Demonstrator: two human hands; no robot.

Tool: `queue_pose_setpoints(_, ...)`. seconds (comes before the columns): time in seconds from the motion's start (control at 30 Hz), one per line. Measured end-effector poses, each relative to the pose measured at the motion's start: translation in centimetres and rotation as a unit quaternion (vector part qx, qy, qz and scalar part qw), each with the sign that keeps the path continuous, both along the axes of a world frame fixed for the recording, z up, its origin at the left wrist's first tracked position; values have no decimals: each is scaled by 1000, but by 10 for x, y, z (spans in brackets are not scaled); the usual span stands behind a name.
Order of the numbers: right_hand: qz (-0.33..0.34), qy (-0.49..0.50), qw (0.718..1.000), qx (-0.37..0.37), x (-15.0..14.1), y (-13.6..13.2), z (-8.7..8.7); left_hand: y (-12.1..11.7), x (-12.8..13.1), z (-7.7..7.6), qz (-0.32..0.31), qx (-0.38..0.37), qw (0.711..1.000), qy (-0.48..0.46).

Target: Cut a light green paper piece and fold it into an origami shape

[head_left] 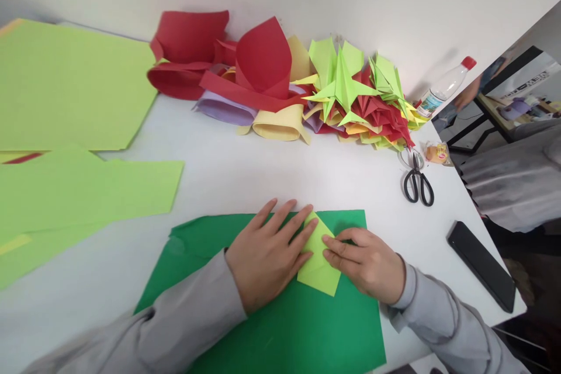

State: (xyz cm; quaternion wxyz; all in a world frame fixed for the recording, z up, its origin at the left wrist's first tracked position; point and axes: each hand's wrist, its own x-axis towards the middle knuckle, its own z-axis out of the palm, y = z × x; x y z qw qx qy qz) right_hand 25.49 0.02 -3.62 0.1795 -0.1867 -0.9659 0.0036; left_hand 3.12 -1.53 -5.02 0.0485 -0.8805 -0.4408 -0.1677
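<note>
A small lime-green piece of folded paper (318, 263) lies on a dark green sheet (280, 327) in front of me. My left hand (272, 254) is open, palm down on the green sheet, its spread fingertips resting on the folded paper's left side. At the paper's right edge, my right hand (368, 263) is closed, with curled fingers pinching or pressing that edge. The thumb of that hand is mostly hidden.
Large lime sheets (74, 87) lie at the left. Curled red paper (265, 58) and folded paper stars (344, 85) are heaped along the wall. Scissors (418, 181), a bottle (445, 87), a small packet (437, 153) and a black case (482, 266) are rightward. Another person's clothing (517, 169) shows beyond.
</note>
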Motion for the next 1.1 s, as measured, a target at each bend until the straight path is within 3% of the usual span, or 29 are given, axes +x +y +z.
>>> queue_pose_setpoints(0.67,-34,-22,999,34,-4,-5,1,-7,7,-9,13,-16,999,-26)
queue_pose_setpoints(0.87,-21,-26,999,20,-3,-1,3,-7,8,-19,-3,41,998,-41)
queue_pose_setpoints(1.1,-13,2,1000,12,-3,-1,1,-4,7,-10,-20,22,1000,-5)
